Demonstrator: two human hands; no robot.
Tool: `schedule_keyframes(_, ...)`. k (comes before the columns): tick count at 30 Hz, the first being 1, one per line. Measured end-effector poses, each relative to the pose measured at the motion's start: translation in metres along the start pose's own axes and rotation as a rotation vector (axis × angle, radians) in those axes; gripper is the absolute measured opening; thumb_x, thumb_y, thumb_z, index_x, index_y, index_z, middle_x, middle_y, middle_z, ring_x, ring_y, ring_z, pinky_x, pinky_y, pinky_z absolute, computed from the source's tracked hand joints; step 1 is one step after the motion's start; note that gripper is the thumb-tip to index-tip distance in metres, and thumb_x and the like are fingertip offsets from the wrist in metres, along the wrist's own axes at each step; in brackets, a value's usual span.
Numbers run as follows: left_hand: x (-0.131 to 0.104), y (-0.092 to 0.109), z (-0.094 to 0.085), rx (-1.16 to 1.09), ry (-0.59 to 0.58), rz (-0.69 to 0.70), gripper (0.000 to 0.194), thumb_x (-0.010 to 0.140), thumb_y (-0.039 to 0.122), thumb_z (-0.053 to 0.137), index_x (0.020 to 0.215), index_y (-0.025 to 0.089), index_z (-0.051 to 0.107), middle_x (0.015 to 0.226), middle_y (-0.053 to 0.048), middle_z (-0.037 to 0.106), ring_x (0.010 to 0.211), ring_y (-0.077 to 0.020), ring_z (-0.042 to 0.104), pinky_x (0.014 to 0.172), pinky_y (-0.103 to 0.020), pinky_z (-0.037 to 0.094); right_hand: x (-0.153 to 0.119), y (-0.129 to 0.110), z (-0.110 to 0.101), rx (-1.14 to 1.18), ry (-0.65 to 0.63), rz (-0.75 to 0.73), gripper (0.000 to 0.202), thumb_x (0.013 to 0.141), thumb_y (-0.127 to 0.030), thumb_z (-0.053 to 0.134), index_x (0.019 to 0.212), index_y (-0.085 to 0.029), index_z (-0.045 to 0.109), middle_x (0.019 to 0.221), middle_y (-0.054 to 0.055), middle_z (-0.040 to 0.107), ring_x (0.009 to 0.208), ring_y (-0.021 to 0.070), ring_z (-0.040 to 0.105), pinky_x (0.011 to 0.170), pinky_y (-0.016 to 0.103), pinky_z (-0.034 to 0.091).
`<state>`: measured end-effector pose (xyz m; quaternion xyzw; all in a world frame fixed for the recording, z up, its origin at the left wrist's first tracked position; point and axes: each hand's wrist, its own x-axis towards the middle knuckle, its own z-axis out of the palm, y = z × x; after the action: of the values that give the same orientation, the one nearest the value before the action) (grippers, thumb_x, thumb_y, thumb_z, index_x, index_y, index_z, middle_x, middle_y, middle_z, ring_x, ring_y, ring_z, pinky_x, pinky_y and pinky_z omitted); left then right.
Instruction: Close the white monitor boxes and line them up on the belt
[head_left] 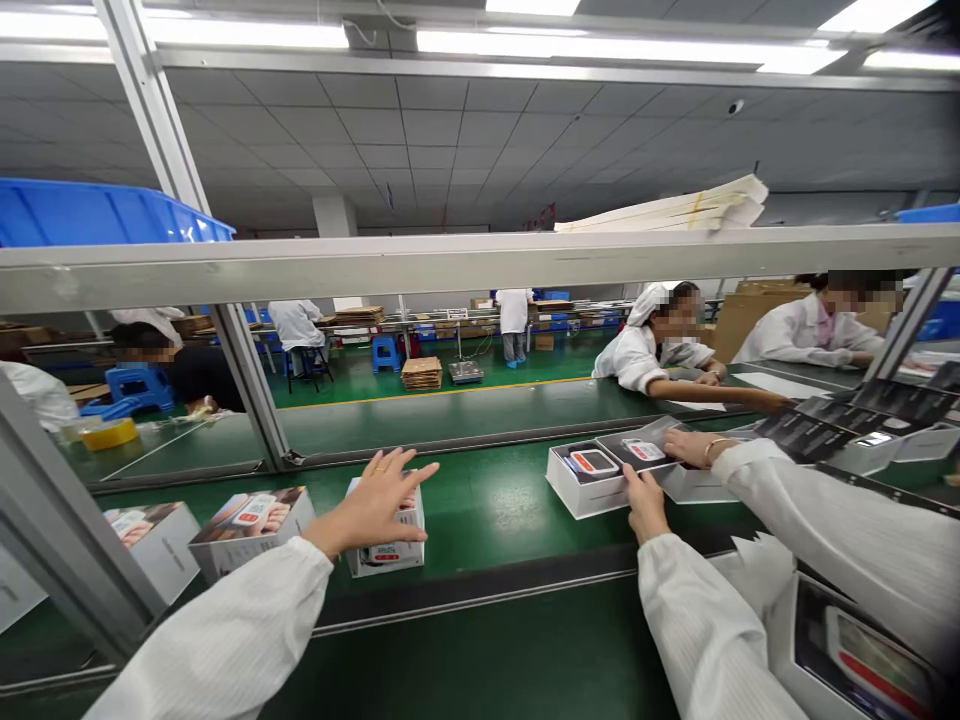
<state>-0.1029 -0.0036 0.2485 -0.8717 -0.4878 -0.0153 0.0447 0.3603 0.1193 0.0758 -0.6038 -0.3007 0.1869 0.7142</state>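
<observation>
My left hand (371, 512) is open, with its fingers spread over a closed white box (386, 558) that has a printed lid. The hand partly hides that box, and I cannot tell whether the palm touches it. My right hand (646, 506) has its fingers at the near right corner of an opened white box (592, 495) and seems to grip its wall. In that box lies a white device (594, 461) with a red-edged screen. The box's raised lid (643, 447) is on the right, beside a co-worker's hand (694, 448).
More closed boxes (251, 525) stand to the left on the green conveyor belt (487, 500). At lower right is another opened box (784, 640) with a device in it. A metal frame bar (480, 268) crosses above. Dark box inserts (825, 430) lie right, near seated co-workers.
</observation>
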Motion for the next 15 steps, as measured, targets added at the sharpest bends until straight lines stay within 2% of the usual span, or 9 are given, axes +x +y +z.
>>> schedule_keyframes(4,0.012,0.046,0.002,-0.067,0.046,0.131,0.084,0.082,0.059,0.068,0.152,0.040,0.025,0.160,-0.009,0.023,0.147,-0.0387,0.015,0.115,-0.063,0.012,-0.012,-0.003,0.003,0.012,-0.077,0.070,0.036,0.062,-0.053,0.061,0.072,-0.019,0.059,0.075,0.005,0.064,0.076,0.0209,0.057,0.071,0.035,0.045)
schedule_keyframes(8,0.024,0.073,0.011,-0.121,0.076,0.183,0.080,0.083,0.051,0.071,0.150,0.039,0.030,0.158,-0.010,0.028,0.146,-0.0370,0.019,0.115,-0.063,0.017,-0.025,-0.009,0.006,0.008,-0.134,0.054,0.032,0.067,-0.050,0.060,0.077,-0.020,0.063,0.085,0.011,0.069,0.082,0.0235,0.060,0.074,0.036,0.046)
schedule_keyframes(12,0.029,0.087,0.025,-0.131,0.134,0.207,0.079,0.083,0.042,0.074,0.150,0.035,0.032,0.158,-0.012,0.027,0.147,-0.0369,0.018,0.116,-0.062,0.018,-0.048,-0.012,0.006,-0.056,-0.214,-0.052,0.053,0.075,-0.055,0.053,0.109,-0.017,0.064,0.105,0.011,0.069,0.097,0.0279,0.062,0.088,0.041,0.047)
schedule_keyframes(15,0.036,0.098,0.033,-0.136,0.317,0.220,0.081,0.084,0.033,0.072,0.152,0.032,0.028,0.162,-0.013,0.010,0.148,-0.0378,0.007,0.116,-0.060,0.018,-0.069,-0.017,0.003,-0.179,-0.395,-0.221,0.060,0.083,-0.056,0.045,0.130,-0.020,0.059,0.125,0.011,0.063,0.116,0.0284,0.057,0.101,0.043,0.042)
